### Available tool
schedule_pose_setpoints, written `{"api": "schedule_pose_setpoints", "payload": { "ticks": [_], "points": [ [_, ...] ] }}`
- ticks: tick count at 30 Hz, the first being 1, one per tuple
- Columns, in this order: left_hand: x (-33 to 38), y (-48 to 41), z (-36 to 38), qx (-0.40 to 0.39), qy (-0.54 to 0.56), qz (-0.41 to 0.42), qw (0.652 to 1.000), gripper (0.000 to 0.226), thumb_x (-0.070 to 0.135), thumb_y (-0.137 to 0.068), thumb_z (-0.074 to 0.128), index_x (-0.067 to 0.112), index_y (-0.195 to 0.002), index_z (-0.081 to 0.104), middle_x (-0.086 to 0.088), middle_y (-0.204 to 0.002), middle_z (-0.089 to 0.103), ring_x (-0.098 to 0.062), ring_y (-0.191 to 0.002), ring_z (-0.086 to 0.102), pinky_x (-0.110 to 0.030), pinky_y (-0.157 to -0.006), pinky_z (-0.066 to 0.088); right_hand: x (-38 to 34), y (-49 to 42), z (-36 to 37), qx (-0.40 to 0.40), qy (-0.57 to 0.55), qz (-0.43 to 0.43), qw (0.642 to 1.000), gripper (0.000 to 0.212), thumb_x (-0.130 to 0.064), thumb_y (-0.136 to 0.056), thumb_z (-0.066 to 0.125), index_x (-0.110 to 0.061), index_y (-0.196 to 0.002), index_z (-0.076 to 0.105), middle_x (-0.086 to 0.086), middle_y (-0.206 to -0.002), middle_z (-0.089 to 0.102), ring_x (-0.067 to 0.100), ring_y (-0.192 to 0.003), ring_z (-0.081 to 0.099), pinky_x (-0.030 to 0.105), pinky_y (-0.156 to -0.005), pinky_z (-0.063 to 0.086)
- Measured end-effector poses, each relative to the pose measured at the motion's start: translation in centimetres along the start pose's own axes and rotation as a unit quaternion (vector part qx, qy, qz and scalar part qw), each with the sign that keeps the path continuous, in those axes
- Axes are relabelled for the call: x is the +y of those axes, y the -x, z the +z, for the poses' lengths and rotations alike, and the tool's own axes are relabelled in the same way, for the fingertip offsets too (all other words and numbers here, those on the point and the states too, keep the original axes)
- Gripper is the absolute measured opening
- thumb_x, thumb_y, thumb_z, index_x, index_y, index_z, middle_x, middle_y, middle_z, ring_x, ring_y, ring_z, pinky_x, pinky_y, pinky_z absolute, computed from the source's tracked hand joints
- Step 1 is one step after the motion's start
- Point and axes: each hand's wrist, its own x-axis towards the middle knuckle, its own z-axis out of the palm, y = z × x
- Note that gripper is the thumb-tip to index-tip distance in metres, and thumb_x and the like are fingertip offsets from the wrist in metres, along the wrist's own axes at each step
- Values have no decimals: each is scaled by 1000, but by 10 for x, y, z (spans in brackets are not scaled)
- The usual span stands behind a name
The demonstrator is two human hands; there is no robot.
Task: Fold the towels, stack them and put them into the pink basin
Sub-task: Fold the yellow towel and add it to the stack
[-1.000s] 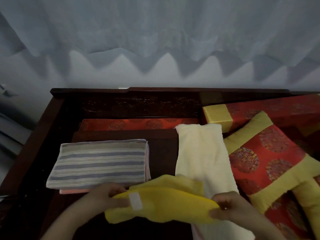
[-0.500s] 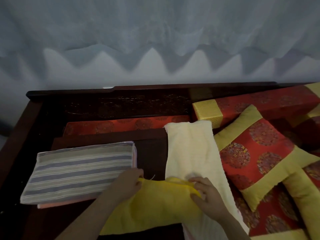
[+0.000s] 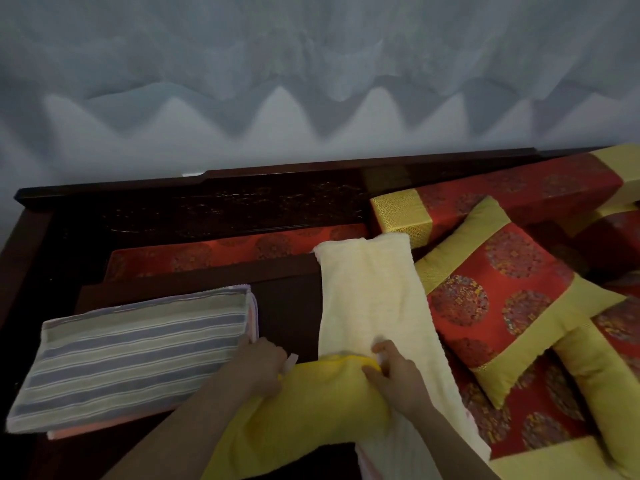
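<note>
gripping the far corners of the yellow towel (image 3: 311, 410), the left hand (image 3: 258, 363) and the right hand (image 3: 394, 372) each close their fingers on the cloth, which lies near the person, partly over the cream towel (image 3: 374, 299). to fold well, i think both corners must come down level and edges match before pressing the crease; the pink basin is not visible.
</note>
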Motion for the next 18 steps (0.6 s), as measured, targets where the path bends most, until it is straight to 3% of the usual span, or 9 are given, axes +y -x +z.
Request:
{"api": "schedule_pose_setpoints", "payload": {
  "ticks": [4, 6, 8, 12, 15, 18],
  "points": [
    [0, 1, -5, -33, 46, 26, 998, 18, 22, -83, 55, 21, -101, 58, -2, -107, 61, -21, -112, 49, -46, -110, 21, -12, -11, -4, 22, -43, 37, 998, 17, -22, -80, 68, -33, -75, 57, -11, -64, 58, -1, -63, 53, 17, -58, 40],
    [-1, -1, -5, -40, 76, 32, 996, 6, 20, -83, 53, 24, -85, 49, 2, -89, 54, -20, -100, 51, -46, -109, 24, -18, -15, -7, 61, -92, 50, 993, 22, -13, -80, 66, -28, -66, 59, -10, -68, 61, 4, -67, 56, 18, -60, 42],
    [0, -1, -5, -32, 88, 27, 995, 20, 19, -85, 49, 26, -72, 36, 6, -74, 43, -18, -87, 47, -45, -106, 27, -22, -17, -6, 69, -108, 34, 991, 24, -9, -82, 62, -26, -65, 56, -4, -74, 59, 8, -69, 56, 23, -63, 42],
    [3, -2, -1, 16, 105, 28, 994, 9, 25, -93, 40, 21, -84, 41, 8, -70, 38, -17, -82, 44, -45, -104, 29, -17, -20, 1, 5, -36, -5, 999, 19, -24, -82, 62, -31, -73, 47, -5, -85, 53, 2, -72, 51, 22, -66, 39],
    [1, 2, -2, 25, 110, 30, 993, 16, 34, -96, 37, 20, -90, 41, 7, -71, 40, -16, -82, 44, -45, -104, 30, -16, -24, -6, -54, -38, 1, 998, 31, -48, -58, 64, -35, -78, 45, -5, -84, 56, 10, -74, 54, 22, -65, 41],
    [3, 4, -5, 26, 102, 34, 994, 14, 33, -95, 39, 20, -93, 40, 3, -83, 48, -16, -83, 44, -44, -104, 31, -15, -25, -11, -115, -24, 1, 993, 32, -47, -52, 64, -38, -79, 48, -9, -79, 58, 13, -74, 56, 28, -68, 46]
  ]
}}
